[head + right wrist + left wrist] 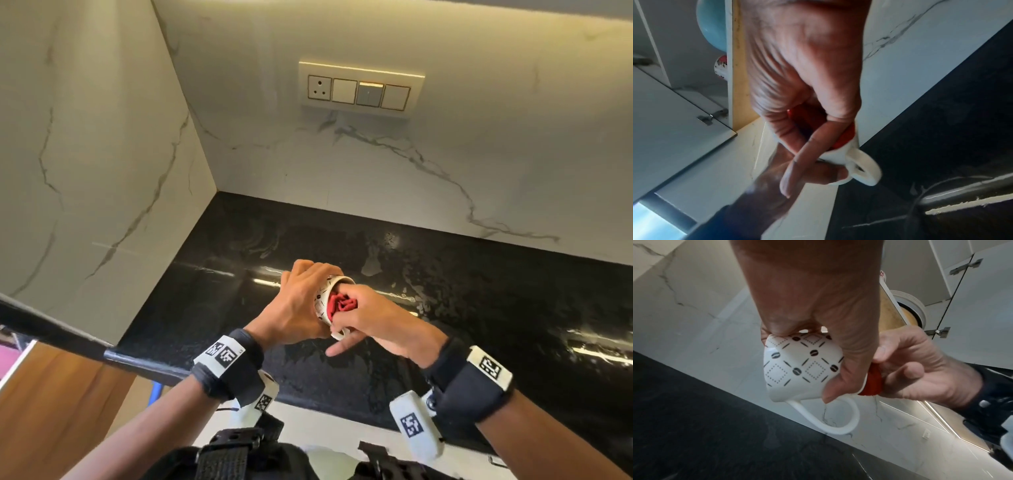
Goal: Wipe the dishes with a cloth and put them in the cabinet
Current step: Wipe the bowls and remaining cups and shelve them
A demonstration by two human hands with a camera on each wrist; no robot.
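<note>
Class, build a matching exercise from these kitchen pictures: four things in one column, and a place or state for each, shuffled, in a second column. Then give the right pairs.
Column one:
1. cup
2. red cloth
3. switch panel
4. countertop

Column two:
A. black, with wet patches
B. fixed to the marble wall
C. stuffed into the cup's mouth by the right hand
D. gripped round its body by the left hand

Pairs: 1-D, 2-C, 3-B, 4-A

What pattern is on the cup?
White cup with a black diamond lattice of dashes, dotted squares and coffee-bean marks; clearest in the left wrist view.
</note>
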